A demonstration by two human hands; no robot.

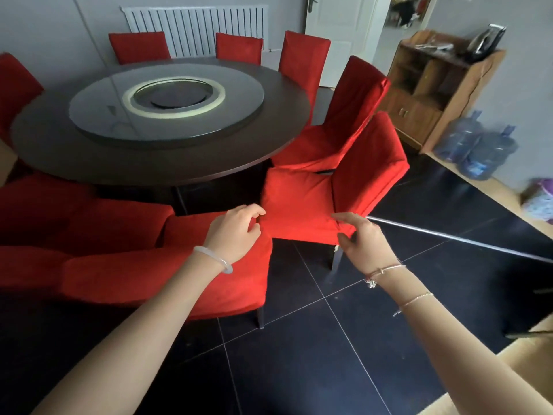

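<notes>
Room: dining room with glossy black floor tiles (344, 339), grey walls and a white ribbed radiator (194, 28) at 12 o'clock.
Chair cover: red slipcover (294, 205) over a dining chair, just right of frame centre, at the table's 4 o'clock edge.
Left hand: your left hand (236, 227) pinches the cover's front corner at its 9 o'clock, thumb and curled fingers closed on the cloth.
Right hand: your right hand (363, 239) pinches the hem at the other front corner, 4 o'clock of the seat, forefinger laid along the fabric.
Handling: probably light, soft and floppy. The napped cloth should grip well and not slip. Nothing fragile, though a seam could strain if you yank.
Where to hold: the hem at both front corners, as now. Pull evenly or it will likely bunch to one side.
Texture: matte, suede-like nap; smooth on the seat, creased where seat meets back.
Shape: boxy seat pad, tall flat back leaning to 1 o'clock.
Chair leg: dark, stiff, straight (335, 260), bare below the hem.
Neighbour chair: same red cover (227, 283), touching at 8 o'clock.
Table: round, dark, hard top (59, 145) at 10 o'clock, with a glass turntable (98, 115) on it.
Cabinet: wooden, open shelves (431, 85) at 2 o'clock.
Water jugs: blue, translucent, blurred (475, 148) at 3 o'clock.
</notes>
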